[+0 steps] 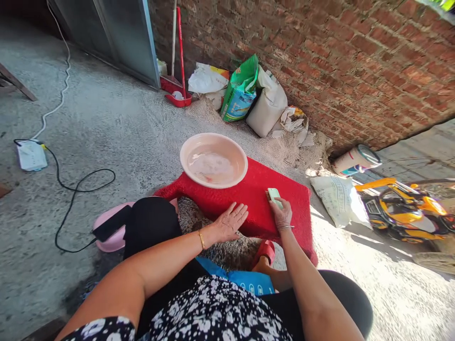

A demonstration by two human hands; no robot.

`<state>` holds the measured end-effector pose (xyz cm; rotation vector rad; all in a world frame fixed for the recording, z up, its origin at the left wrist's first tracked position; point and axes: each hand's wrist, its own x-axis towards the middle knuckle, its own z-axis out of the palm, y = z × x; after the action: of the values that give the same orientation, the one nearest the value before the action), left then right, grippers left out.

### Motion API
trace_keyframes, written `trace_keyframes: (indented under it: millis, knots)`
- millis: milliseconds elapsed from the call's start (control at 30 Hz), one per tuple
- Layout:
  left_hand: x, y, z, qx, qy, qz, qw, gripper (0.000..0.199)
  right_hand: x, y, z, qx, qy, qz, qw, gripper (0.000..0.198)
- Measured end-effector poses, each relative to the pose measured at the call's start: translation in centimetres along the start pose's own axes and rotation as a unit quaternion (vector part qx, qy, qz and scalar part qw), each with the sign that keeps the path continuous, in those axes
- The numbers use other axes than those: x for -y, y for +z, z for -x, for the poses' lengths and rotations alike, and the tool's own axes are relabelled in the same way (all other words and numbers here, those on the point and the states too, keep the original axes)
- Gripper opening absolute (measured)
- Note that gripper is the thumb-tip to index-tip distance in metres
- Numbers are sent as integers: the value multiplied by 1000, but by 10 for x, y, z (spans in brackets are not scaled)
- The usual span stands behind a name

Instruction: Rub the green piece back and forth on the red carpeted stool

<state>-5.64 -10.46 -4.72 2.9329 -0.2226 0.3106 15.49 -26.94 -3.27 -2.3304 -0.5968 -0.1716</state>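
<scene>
A red cloth (273, 177) lies over a low, long surface in front of my knees. My left hand (231, 223) rests flat near the cloth's front edge, its fingers stretched out and holding nothing. In my right hand (282, 215) is a pale green scrubbing brush (275, 195), its brownish bristles facing left beside the cloth. A pale pink basin (214, 183) with water in it stands on the far left part of the cloth. The part of the brush under my palm is hidden.
Along the brick wall stand a red dustpan (178, 100), a green bag (241, 90) and a white sack (268, 102). A yellow toy vehicle (401, 208) is at the right. Black cable (76, 189) curls on the floor at left, near a pink basin (108, 215).
</scene>
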Motion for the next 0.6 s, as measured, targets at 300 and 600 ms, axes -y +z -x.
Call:
trace_keyframes:
  millis: [300,600]
  knots:
    - [-6,-20,-1,-82,80,33,993,29,12,-3,5,13,24,39,999,51]
    - [18,-53,-23,-160,-12,68,985,33,98,32,70,109,-88,97,985,29]
